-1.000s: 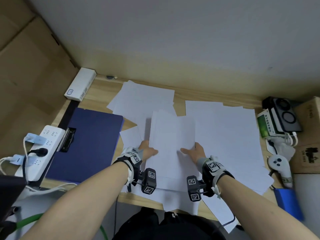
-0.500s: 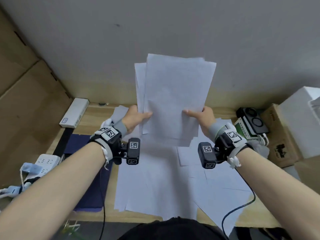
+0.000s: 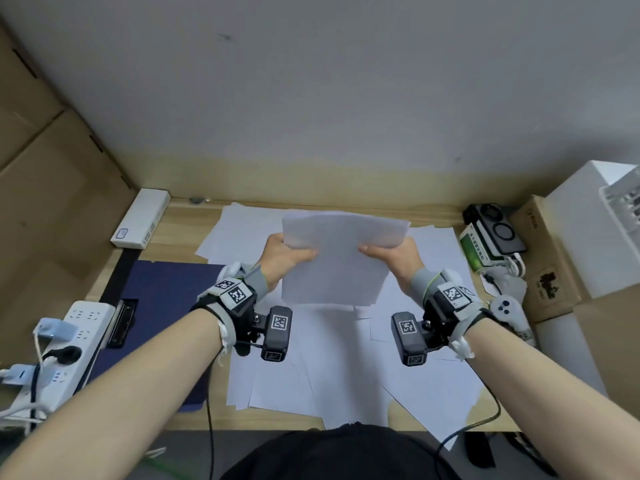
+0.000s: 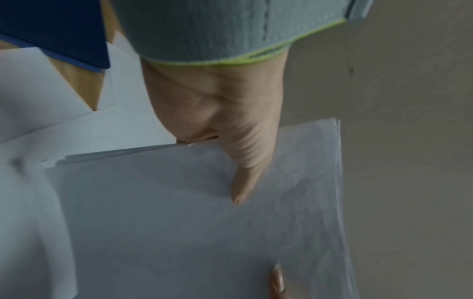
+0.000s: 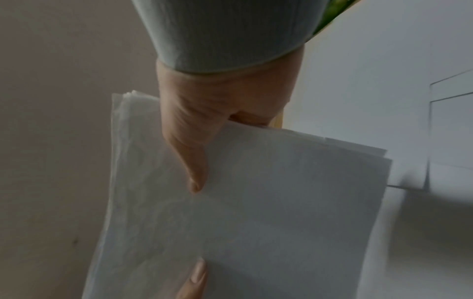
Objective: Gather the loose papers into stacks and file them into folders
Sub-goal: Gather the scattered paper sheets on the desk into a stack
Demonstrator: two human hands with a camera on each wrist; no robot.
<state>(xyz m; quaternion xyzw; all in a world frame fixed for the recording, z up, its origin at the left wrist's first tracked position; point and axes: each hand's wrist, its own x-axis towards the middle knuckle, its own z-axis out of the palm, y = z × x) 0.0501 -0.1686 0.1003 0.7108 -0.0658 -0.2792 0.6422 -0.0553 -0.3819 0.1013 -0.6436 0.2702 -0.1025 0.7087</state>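
Now, stack: thin stack of white paper sheets (image 3: 337, 261) upright btwn my hands, above the wooden desk (image 3: 180, 223).
L hand: left hand (image 3: 282, 259) pinches its left edge, thumb in front.
R hand: right hand (image 3: 398, 259) pinches the right edge.
Desk: loose white sheets (image 3: 311, 368) spread underneath; dark blue folder (image 3: 162, 306) to the left.

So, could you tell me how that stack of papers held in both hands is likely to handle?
The stack of papers probably flops: its top edge curls over above the left hand and right hand. Sheets likely slide apart, since the edges look staggered at the corner. It seems light.
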